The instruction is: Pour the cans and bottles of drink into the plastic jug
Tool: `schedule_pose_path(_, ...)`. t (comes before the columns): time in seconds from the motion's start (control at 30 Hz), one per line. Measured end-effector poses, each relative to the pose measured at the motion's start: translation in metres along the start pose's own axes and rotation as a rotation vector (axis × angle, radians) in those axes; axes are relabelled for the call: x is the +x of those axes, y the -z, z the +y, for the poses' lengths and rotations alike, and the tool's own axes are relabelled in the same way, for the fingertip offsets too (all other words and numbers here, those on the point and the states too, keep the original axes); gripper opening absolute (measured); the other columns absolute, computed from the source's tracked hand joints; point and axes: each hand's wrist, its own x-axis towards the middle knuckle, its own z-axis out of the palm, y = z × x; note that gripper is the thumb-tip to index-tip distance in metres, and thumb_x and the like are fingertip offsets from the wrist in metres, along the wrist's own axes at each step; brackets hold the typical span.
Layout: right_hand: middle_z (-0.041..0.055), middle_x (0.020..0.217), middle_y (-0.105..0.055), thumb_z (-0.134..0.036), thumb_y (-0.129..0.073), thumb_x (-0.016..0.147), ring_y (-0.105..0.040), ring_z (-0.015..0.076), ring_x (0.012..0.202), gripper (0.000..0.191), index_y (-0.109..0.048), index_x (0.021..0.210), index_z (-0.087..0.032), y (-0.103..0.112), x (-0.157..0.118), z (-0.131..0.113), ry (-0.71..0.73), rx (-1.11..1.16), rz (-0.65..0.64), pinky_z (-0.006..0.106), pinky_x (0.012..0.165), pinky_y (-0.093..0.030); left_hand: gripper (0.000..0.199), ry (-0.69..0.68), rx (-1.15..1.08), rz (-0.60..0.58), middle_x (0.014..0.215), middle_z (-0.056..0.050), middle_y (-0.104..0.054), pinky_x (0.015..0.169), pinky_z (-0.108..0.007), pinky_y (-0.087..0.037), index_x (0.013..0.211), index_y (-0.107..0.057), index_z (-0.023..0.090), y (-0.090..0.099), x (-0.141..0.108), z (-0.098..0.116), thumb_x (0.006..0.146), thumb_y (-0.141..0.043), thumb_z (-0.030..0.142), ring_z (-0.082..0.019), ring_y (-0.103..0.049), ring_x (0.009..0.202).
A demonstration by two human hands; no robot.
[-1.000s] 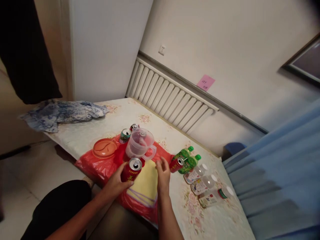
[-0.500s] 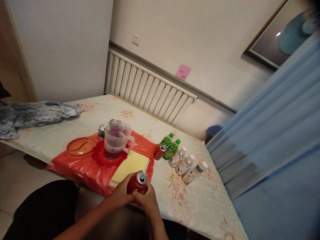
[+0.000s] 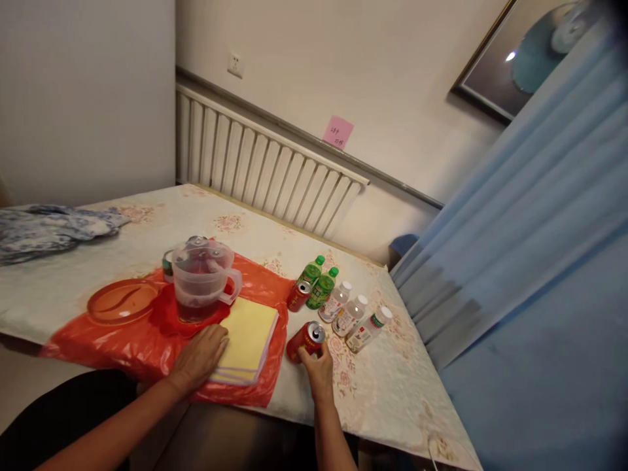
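Note:
My right hand (image 3: 318, 373) grips an opened red drink can (image 3: 300, 340) by its side, at the tablecloth just right of the red plastic sheet. My left hand (image 3: 202, 354) lies flat, fingers out and holding nothing, at the left edge of a stack of yellow paper (image 3: 250, 333). Just behind it, a clear plastic jug (image 3: 196, 281) with dark liquid in its bottom stands on a red scalloped plate (image 3: 161, 314). A second opened red can (image 3: 298, 297) stands beyond the held one.
Two green-capped bottles (image 3: 321, 289) and several white-capped bottles (image 3: 349, 317) stand at the right. An orange lid (image 3: 122, 301) lies left of the jug on the red plastic sheet (image 3: 108, 343). Cans stand behind the jug. A patterned cloth (image 3: 59, 229) lies at far left.
My hands have parted. The right hand has carried the red can rightward to the tablecloth, while the left has let go of it and moved left to the yellow paper.

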Motion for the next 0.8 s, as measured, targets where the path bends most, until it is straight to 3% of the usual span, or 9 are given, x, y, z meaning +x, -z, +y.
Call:
schedule_pose_path(0.2,0.0090,0.093,-0.076,-0.037,-0.074,0.059,-0.069,0.0255,0.082,0.050,-0.070,0.103,-0.014,-0.003,0.038,0.014,-0.032,-0.031,0.137,0.034,0.076,-0.053,0.030,-0.092,0.223,-0.033,0.095,-0.009,-0.065,0.086,-0.039,-0.046,0.089,-0.064,0.019,-0.002,-0.006,-0.002,0.100,-0.038,0.027,-0.025,-0.058,0.090)
schedule_pose_path(0.53,0.0109,0.095,-0.074,-0.040,-0.074,0.060,-0.066,0.0256,0.086,0.057,-0.067,0.108,-0.011,-0.029,0.095,0.036,0.064,-0.087,0.235,0.035,0.081,-0.051,0.024,-0.084,0.252,0.004,0.099,-0.009,-0.067,0.084,-0.039,-0.047,0.093,-0.066,0.020,-0.005,-0.011,-0.005,0.097,-0.042,0.024,-0.026,-0.060,0.093)
schedule_pose_path(0.8,0.0157,0.108,-0.072,-0.041,-0.074,0.063,-0.067,0.0274,0.095,0.069,-0.060,0.123,-0.009,-0.046,0.103,0.072,0.082,-0.043,0.275,0.039,0.087,-0.052,0.026,-0.087,0.262,-0.021,0.102,-0.011,-0.068,0.086,-0.041,-0.048,0.097,-0.067,0.018,-0.007,-0.012,-0.008,0.097,-0.041,0.025,-0.027,-0.060,0.095)
